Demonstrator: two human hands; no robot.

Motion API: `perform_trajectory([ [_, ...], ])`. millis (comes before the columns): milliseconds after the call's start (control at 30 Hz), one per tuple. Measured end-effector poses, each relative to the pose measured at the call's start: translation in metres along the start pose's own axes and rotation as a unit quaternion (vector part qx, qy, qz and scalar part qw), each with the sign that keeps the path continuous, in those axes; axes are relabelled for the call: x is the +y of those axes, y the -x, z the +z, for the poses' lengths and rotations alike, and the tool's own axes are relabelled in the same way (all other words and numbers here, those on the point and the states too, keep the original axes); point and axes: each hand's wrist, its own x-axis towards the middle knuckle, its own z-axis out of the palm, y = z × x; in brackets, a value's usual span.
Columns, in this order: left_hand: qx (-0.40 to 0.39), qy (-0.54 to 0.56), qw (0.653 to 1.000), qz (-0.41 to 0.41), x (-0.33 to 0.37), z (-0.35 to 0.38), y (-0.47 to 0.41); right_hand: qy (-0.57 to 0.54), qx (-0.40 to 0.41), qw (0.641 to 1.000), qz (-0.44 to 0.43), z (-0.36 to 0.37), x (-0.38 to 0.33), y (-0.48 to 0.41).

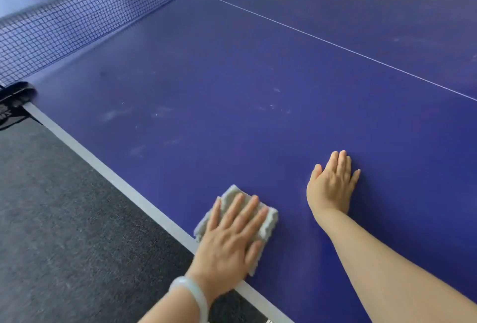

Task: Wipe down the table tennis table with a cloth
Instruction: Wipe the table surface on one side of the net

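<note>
- Two hands are on the blue table [232,77], and only the left hand [228,241] has the cloth [231,192]. It lies palm down with straight, slightly spread fingers, pressing the cloth flat rather than gripping it.
- The cloth is a grey, ribbed, folded pad. It sits on the playing surface just inside the pale side edge [103,169], and its near corner touches that strip.
- Most of the pad is under the palm, so I cannot say which way its long axis runs. Cloth shows past the fingertips and on both sides of the hand.
- The right hand [333,183] lies further in from the side edge, apart from the cloth. It is flat, with its fingers straight and together, and holds nothing. I judge that it is bracing the body.
- The coming stroke turns on one relation: the dull smudges [111,115] lie ahead of the left fingertips and to their left, between the cloth and the net [90,18]. More faint marks lie straight ahead, short of the white centre line [335,44].
- The left hand is nearer the work, so a push forward along the side edge toward the net post [18,95] would probably carry the pad over those marks.
- Pressure through flat fingers may let the pad bunch or slip, and the far half beyond the centre line looks untouched.
</note>
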Motion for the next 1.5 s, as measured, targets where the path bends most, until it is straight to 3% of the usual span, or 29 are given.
perform_trajectory([
  [133, 0.002, -0.012, 0.974, -0.225, -0.093, -0.023, -0.028, 0.011, 0.022, 1.0, 0.011, 0.005, -0.002, 0.0],
  [233, 0.028, 0.002, 0.956, -0.292, -0.079, -0.017, -0.041, 0.021, 0.022, 0.999, 0.017, 0.005, -0.003, -0.001],
  [267, 0.031, 0.008, 0.965, -0.26, -0.059, -0.013, -0.045, 0.022, 0.022, 0.999, 0.018, 0.005, -0.003, 0.0],
  [333, 0.028, 0.033, 0.993, -0.109, -0.01, -0.001, -0.051, 0.017, 0.028, 0.999, 0.014, 0.003, -0.003, 0.001],
  [400, 0.002, 0.049, 0.999, 0.025, 0.027, 0.007, -0.061, 0.006, 0.029, 0.999, 0.016, 0.001, -0.003, 0.0],
  [500, -0.012, 0.038, 0.995, 0.094, 0.019, 0.009, -0.093, 0.025, 0.022, 0.999, 0.016, 0.003, -0.003, 0.0],
  [567, -0.006, 0.023, 0.997, 0.072, -0.02, -0.001, -0.118, 0.034, 0.024, 0.999, 0.017, 0.002, -0.003, 0.0],
  [733, -0.012, 0.032, 0.985, -0.172, -0.121, -0.026, -0.168, 0.063, 0.034, 0.997, 0.018, 0.005, -0.004, 0.001],
  [800, 0.01, 0.031, 0.989, -0.145, -0.1, -0.021, -0.164, 0.061, 0.045, 0.997, 0.018, 0.004, -0.005, 0.001],
  [867, 0.003, 0.037, 0.999, 0.001, -0.054, -0.011, -0.145, 0.049, 0.051, 0.997, 0.019, 0.003, -0.006, 0.001],
  [933, -0.032, 0.046, 0.986, 0.16, -0.014, 0.002, -0.133, 0.027, 0.059, 0.998, 0.026, 0.004, -0.006, 0.001],
  [1033, -0.06, 0.019, 0.971, 0.231, 0.007, 0.007, -0.167, -0.003, 0.077, 0.997, 0.029, 0.002, -0.006, 0.001],
  [1133, -0.08, 0.003, 0.974, 0.211, -0.012, -0.003, -0.231, 0.021, 0.074, 0.997, 0.015, 0.001, -0.006, 0.002],
  [1300, -0.054, -0.014, 0.997, 0.055, -0.092, -0.019, -0.295, 0.068, 0.03, 0.997, 0.024, 0.002, -0.007, 0.0],
  [1500, -0.053, -0.001, 0.998, 0.044, -0.093, -0.019, -0.293, 0.047, 0.042, 0.997, 0.041, -0.008, -0.013, -0.002],
])
